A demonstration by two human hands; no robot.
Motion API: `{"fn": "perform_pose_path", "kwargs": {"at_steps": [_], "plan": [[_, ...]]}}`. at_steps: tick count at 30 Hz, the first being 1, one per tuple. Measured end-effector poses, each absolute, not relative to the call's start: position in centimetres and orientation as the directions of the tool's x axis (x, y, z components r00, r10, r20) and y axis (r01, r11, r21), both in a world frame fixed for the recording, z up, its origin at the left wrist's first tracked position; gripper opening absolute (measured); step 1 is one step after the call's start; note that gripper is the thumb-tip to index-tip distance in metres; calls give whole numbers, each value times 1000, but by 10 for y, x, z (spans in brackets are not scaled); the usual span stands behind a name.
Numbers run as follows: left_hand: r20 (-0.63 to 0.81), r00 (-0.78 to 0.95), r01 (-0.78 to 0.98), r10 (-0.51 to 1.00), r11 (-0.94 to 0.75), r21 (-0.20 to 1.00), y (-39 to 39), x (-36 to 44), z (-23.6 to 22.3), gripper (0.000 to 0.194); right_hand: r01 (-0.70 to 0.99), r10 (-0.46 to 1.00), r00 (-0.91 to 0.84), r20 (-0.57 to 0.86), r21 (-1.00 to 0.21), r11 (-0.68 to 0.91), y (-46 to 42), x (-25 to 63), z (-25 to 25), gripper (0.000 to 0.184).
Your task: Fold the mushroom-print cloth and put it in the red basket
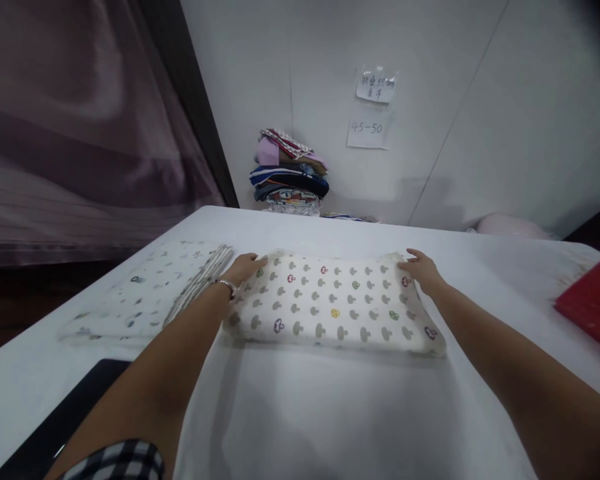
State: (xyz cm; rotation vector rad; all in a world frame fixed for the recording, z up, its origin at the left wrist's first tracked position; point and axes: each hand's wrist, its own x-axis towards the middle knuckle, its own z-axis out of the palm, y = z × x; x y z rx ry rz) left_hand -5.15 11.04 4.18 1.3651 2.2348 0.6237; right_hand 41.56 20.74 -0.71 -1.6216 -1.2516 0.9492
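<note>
A cream cloth (320,300) printed with grey and a few coloured mushrooms lies in a wide band across the white table (485,267). At its far left corner, my left hand (247,268) has its fingers closed on the edge; a bracelet circles that wrist. My right hand (423,268) pinches the far right corner between thumb and fingers, with one finger sticking out. Between my forearms, a plain pale sheet (340,413) stretches from the printed band toward me. Whether it belongs to the same cloth I cannot tell.
Left of my arm lies another printed white cloth (135,287) beside a striped folded fabric (200,280). A dark flat object (75,413) is nearer me. Something red (593,303) sits at the right edge. Folded fabrics (290,173) are stacked by the wall under paper signs (370,128).
</note>
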Motion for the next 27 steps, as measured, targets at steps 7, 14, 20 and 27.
{"fn": "perform_pose_path", "kwargs": {"at_steps": [7, 14, 20, 27], "plan": [[-128, -183, 401, 975, 193, 895, 70, -54, 72, 48, 117, 1000, -1, -31, -993, -30, 162, 421, 45, 75], [-89, 8, 287, 996, 83, 954, -21, -65, 117, 47, 203, 986, -160, 49, -976, 81, 50, 449, 93, 79], [-159, 125, 440, 979, 89, 894, -122, -98, 114, 32, 408, 970, -243, 17, -905, 118, -89, 492, 84, 62], [-191, 243, 596, 951, 9, 803, -207, -98, 57, 19, 686, 930, -366, -34, -685, 245, -214, 485, 22, 30]]}}
